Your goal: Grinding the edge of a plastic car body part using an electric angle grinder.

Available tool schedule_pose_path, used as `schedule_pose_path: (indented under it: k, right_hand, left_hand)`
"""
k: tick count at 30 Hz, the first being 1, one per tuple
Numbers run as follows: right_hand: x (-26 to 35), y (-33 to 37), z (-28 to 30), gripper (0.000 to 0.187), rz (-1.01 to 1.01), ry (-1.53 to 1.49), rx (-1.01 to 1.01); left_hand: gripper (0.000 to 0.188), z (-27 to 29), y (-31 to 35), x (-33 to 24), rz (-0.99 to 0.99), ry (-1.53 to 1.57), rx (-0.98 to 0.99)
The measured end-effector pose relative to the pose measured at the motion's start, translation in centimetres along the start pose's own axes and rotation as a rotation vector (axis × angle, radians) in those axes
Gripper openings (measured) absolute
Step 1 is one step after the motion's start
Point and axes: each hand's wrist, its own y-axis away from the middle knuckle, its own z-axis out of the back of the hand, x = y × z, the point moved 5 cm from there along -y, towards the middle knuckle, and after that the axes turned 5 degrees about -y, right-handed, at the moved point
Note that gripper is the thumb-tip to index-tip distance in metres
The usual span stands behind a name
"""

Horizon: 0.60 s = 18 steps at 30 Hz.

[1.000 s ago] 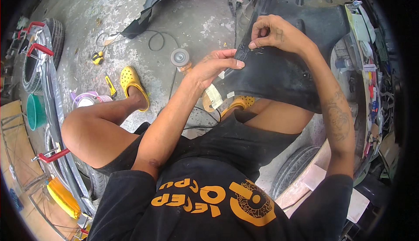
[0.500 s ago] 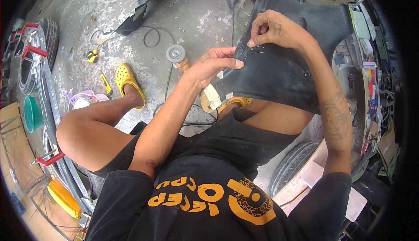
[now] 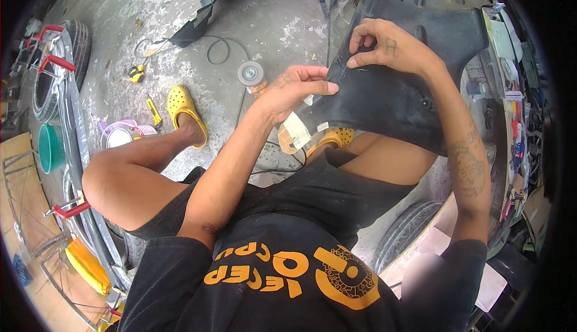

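Observation:
A large black plastic panel [image 3: 384, 100] with a curved, ribbed outline lies across my right thigh and stretches away from me. My left hand [image 3: 294, 91] pinches its left edge, thumb on top and fingers beneath. Just beyond, my right hand [image 3: 384, 46] is curled over the panel near the same edge, thumb and fingertips together against the surface. Whatever is between those fingertips is too small or hidden to make out. Small pale scratches or bits show on the black surface beside the right thumb.
On the concrete floor stand an angle grinder [image 3: 250, 75] with a grey disc, a yellow cutter knife [image 3: 154, 112] and a yellow-black tape measure [image 3: 136, 73]. Black cable loops nearby. Left are a clamped long bar [image 3: 75, 134], a tyre [image 3: 78, 40] and a green tub [image 3: 50, 148]. Tools [image 3: 517, 137] crowd the right.
The whole view has shifted slightly, so the scene sits a little to the right. My left hand keeps its pinch; my right hand stays at the panel's edge with small finger movement.

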Motion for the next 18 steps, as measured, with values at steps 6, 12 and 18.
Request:
schedule_pose_path:
  k: [6,12,18]
  right_hand:
    - [0.0,-0.2,0.0,0.038,-0.026,0.002,-0.003]
    - [-0.2,-0.5,-0.3,0.038,-0.090,-0.005,0.052]
    - [5.5,5.4,2.5,0.034,0.100,-0.022,-0.156]
  left_hand:
    - [0.023,0.0,0.3,-0.2,-0.025,-0.021,-0.018]
    - [0.024,-0.1,0.5,-0.4,-0.009,-0.020,-0.027]
    - [0.031,4.9,0.6,-0.2,-0.045,0.031,-0.156]
